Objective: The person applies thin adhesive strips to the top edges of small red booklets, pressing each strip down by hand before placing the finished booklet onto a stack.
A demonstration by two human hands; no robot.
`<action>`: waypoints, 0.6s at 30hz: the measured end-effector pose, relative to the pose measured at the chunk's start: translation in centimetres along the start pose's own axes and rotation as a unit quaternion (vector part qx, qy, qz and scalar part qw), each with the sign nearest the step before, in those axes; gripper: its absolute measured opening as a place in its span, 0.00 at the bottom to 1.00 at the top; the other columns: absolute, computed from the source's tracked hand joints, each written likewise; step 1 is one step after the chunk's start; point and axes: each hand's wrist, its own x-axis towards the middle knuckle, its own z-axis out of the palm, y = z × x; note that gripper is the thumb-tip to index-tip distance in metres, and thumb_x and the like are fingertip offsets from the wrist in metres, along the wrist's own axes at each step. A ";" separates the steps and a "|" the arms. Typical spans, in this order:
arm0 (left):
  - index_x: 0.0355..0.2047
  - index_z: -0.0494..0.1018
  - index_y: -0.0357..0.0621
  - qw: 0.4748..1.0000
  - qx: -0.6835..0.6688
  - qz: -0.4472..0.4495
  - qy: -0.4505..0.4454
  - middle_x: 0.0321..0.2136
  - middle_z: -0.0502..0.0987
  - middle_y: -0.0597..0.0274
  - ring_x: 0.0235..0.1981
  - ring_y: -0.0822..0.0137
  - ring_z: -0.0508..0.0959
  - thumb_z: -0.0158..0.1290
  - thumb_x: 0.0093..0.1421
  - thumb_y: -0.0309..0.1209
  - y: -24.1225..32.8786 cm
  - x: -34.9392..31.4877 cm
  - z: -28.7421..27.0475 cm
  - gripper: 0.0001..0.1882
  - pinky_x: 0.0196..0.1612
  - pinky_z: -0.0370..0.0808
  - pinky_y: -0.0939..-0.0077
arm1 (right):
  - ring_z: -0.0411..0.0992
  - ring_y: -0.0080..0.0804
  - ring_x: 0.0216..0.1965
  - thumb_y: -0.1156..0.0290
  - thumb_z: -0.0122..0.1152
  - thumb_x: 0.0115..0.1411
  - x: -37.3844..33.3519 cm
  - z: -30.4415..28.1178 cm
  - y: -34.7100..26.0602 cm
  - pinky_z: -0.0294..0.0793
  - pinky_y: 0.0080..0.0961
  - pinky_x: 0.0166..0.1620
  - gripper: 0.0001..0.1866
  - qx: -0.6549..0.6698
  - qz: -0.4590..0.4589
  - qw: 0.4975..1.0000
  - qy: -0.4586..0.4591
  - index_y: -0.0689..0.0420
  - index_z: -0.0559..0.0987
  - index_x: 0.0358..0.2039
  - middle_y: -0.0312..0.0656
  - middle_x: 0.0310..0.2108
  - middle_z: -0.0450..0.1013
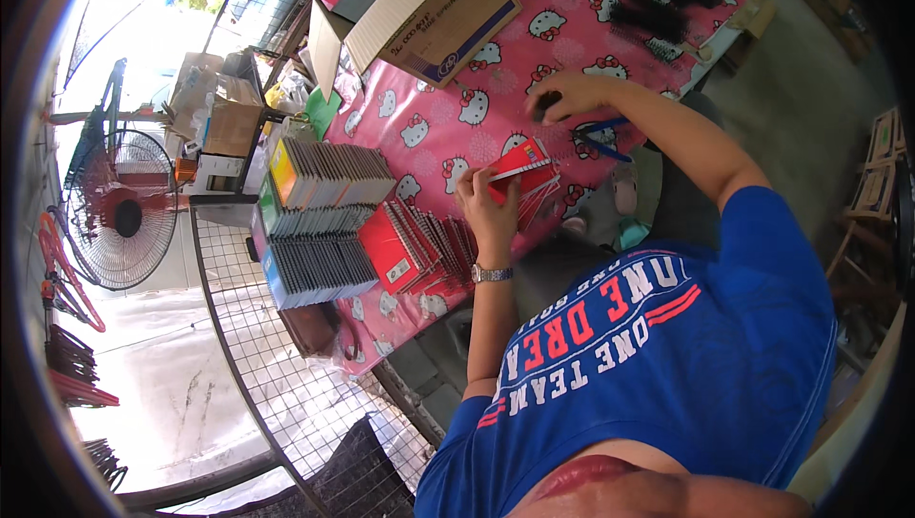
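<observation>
My left hand [488, 218], with a watch on its wrist, is closed on the near-left side of a red spiral notebook [519, 161]. This notebook lies on top of a small pile of similar red notebooks [540, 196] at the table's near edge. Over the pink tablecloth, my right hand [570, 97] is raised with fingers curved and thumb apart, touching none of the notebooks. Just below it lies a blue-handled tool [600, 140], perhaps pliers. Left of my left hand, more red notebooks [400, 243] lean in a row.
Stacks of spiral notebooks with yellow [324, 173], green [310, 221] and blue [319, 270] covers stand at the table's left. An open cardboard box [434, 18] sits at the back. Black bristly items [658, 8] lie far right. A fan [124, 218] stands beyond the wire mesh.
</observation>
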 end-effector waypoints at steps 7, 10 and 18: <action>0.36 0.73 0.38 0.976 -0.188 -0.080 -0.078 0.37 0.69 0.54 0.38 0.57 0.74 0.67 0.49 0.28 0.0 0.8 0.2 0.17 0.41 0.73 0.68 | 0.75 0.28 0.43 0.67 0.60 0.52 -0.2 -1.7 -6.8 0.71 0.29 0.48 0.21 0.434 -0.017 0.879 -0.195 0.61 0.80 0.47 0.41 0.42 0.79; 0.36 0.74 0.38 0.969 -0.210 -0.087 -0.092 0.37 0.70 0.55 0.36 0.60 0.75 0.67 0.49 0.29 -0.1 1.1 0.4 0.16 0.38 0.74 0.68 | 0.75 0.26 0.42 0.66 0.61 0.51 0.3 -2.3 -6.9 0.71 0.26 0.46 0.20 0.453 -0.012 0.872 -0.183 0.62 0.82 0.44 0.41 0.43 0.78; 0.36 0.74 0.37 0.975 -0.204 -0.045 -0.082 0.35 0.70 0.55 0.34 0.62 0.75 0.67 0.50 0.29 -0.2 1.7 0.6 0.16 0.37 0.74 0.70 | 0.74 0.29 0.47 0.64 0.65 0.48 1.4 -1.7 -6.7 0.70 0.26 0.53 0.23 0.223 0.019 0.954 -0.200 0.63 0.81 0.45 0.41 0.47 0.77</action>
